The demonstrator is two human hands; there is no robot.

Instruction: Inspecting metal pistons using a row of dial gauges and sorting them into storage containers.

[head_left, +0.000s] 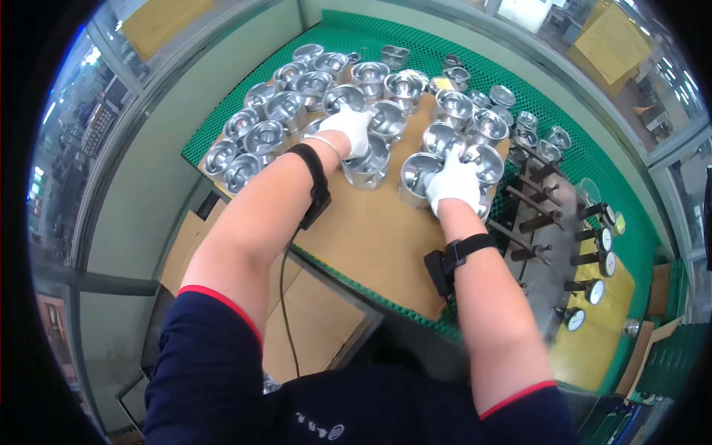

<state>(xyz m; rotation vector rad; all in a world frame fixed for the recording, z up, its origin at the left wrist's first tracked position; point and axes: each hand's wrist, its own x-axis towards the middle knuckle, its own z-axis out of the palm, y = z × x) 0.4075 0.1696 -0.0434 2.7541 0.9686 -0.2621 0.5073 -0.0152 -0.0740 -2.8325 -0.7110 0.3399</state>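
Observation:
Many shiny metal pistons, hollow side up, stand in two groups on a brown cardboard sheet point(363, 226). My left hand point(350, 130), in a white glove, is closed on pistons in the left group. Its fingertips reach the rim of one piston point(344, 97), and another piston point(368, 165) stands under the palm. My right hand point(454, 183), also gloved, is closed on pistons in the right group. Its thumb is at the rim of a piston point(417, 172), while its fingers reach between a far piston point(442, 136) and a right-hand piston point(486, 162). The fingertips are partly hidden.
Right of the pistons stands a metal fixture point(545, 215) with rods and several round dial gauges point(594, 291). More pistons point(549, 150) lie on the green mat point(356, 27) behind it. A yellow board point(604, 337) lies at the right. A black cable point(282, 297) hangs from my left wrist strap.

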